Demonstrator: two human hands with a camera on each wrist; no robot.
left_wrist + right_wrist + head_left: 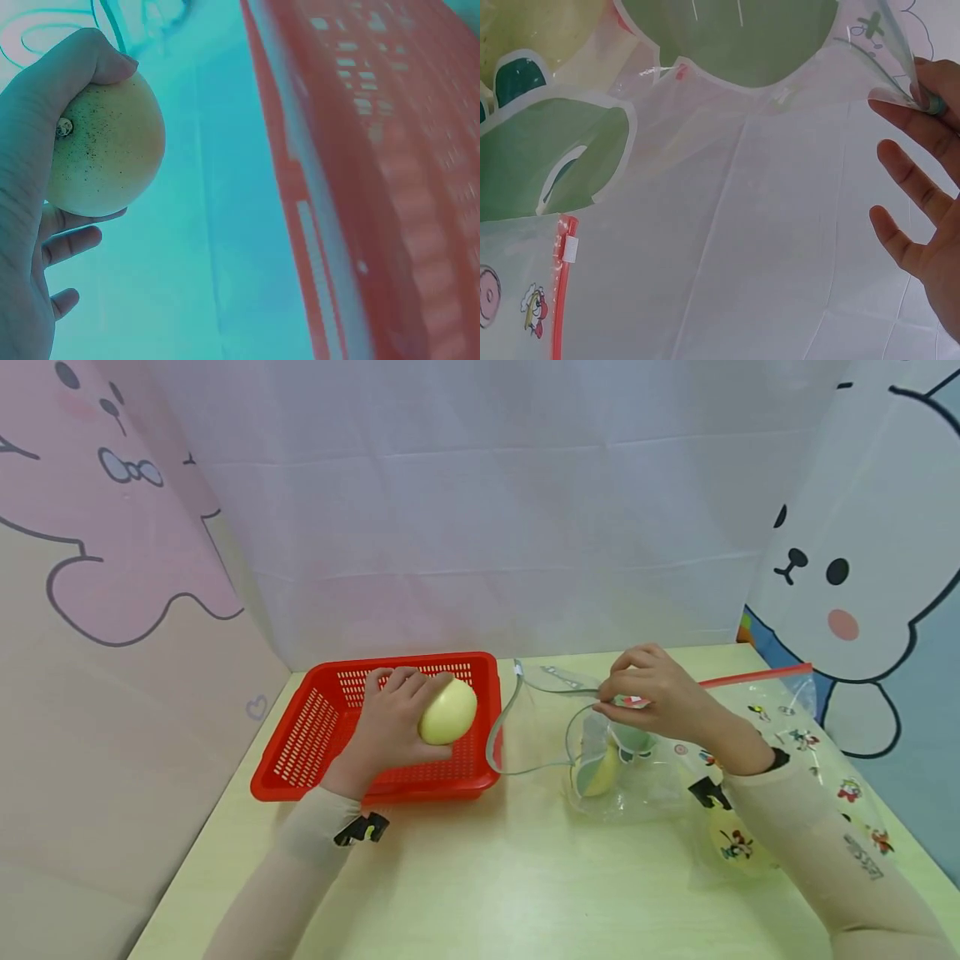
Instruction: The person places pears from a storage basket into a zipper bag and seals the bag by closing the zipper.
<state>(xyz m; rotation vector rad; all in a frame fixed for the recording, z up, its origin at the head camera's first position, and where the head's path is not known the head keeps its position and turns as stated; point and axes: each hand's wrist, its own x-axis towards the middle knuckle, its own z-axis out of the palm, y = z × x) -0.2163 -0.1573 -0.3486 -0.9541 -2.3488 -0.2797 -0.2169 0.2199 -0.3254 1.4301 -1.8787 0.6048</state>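
My left hand point(401, 722) grips a round pale-yellow fruit point(448, 712), thumb on one side and fingers on the other. In the head view both overlap the right part of the red basket point(492, 727). A stem nub and dark specks show on the fruit point(112, 150) in the left wrist view. My right hand point(652, 693) pinches the edge of a clear zip bag point(637, 793) between thumb and forefinger, its other fingers spread apart. The bag's mouth gapes toward the left. Green cartoon shapes point(735, 37) are printed on it, and another yellow fruit point(600, 772) lies inside.
A second clear bag point(817, 735) with a red zip strip and small cartoon prints lies on the right, under my right forearm. Something yellow point(738, 839) shows through its near end. A printed curtain point(480, 527) stands along the back of the pale table point(480, 885).
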